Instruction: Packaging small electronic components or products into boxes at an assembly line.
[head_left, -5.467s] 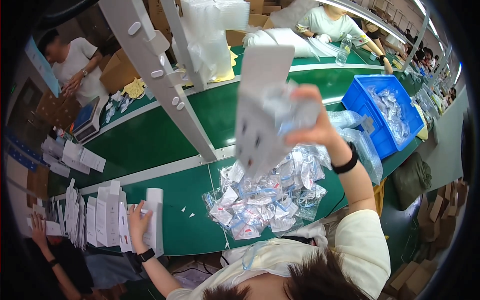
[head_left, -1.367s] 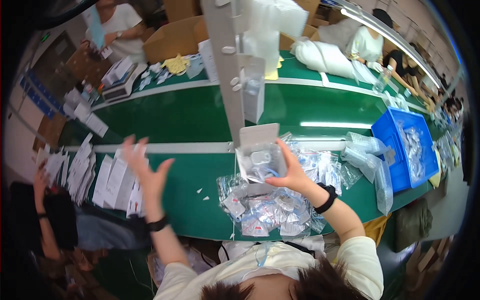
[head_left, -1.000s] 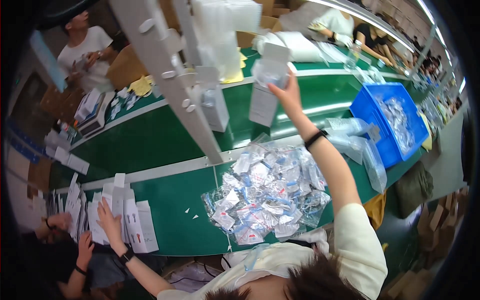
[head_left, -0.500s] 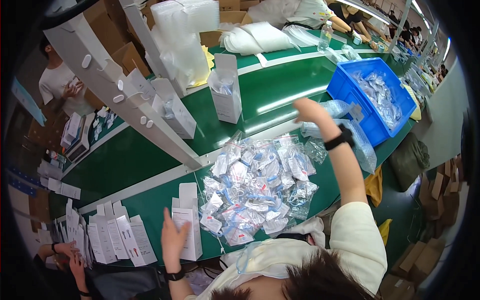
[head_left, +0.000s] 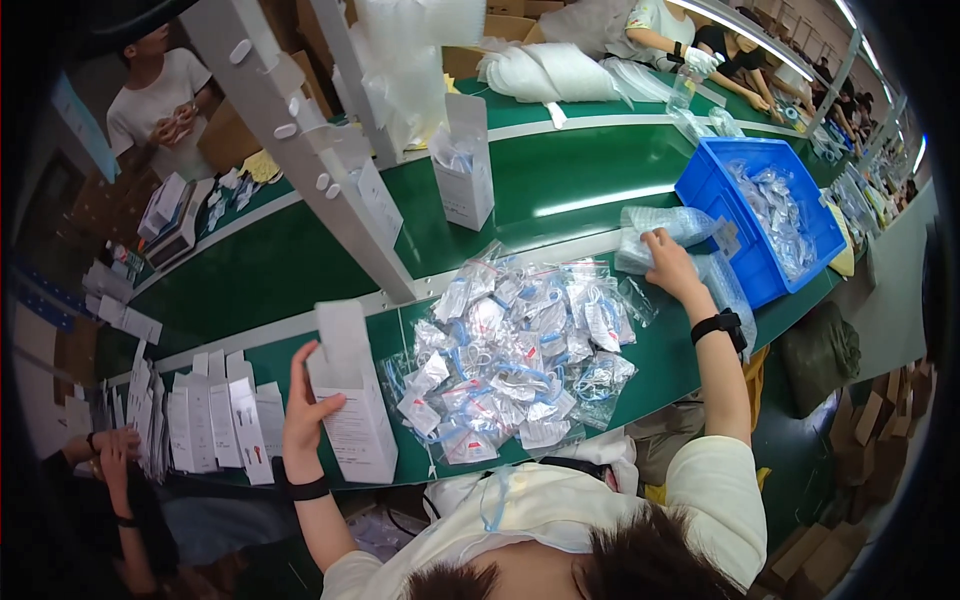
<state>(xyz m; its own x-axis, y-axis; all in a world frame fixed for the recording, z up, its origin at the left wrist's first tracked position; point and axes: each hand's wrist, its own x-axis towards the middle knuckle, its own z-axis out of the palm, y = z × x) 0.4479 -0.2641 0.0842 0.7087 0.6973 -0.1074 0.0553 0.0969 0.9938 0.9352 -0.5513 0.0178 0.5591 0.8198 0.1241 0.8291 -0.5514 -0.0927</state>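
Note:
My left hand (head_left: pixel 312 405) is at the left edge of a tall white box (head_left: pixel 362 435) with a raised top flap. Its thumb lies across the printed front, while the fingers go up beside the flap. My right hand (head_left: pixel 670 264) reaches over to a clear bubble-wrap bag (head_left: pixel 690 224) beside the blue bin, its fingers bent down onto the near end. What those fingertips pinch is partly hidden. Between my hands spreads a pile of small clear zip bags (head_left: pixel 520 355) holding white packets and light-blue cords.
A blue bin (head_left: pixel 720 235) with clear bags inside stands at the right. An open white box (head_left: pixel 463 185) is on the far green surface, left of centre. A grey metal post (head_left: pixel 330 200) slants down to the bench. Several white boxes (head_left: pixel 215 420) stand near a co-worker's hands (head_left: pixel 115 455).
My right hand has come down onto the bubble-wrap bag. My left hand has closed in on the white box, which now leans left. The whole view has shifted a little.

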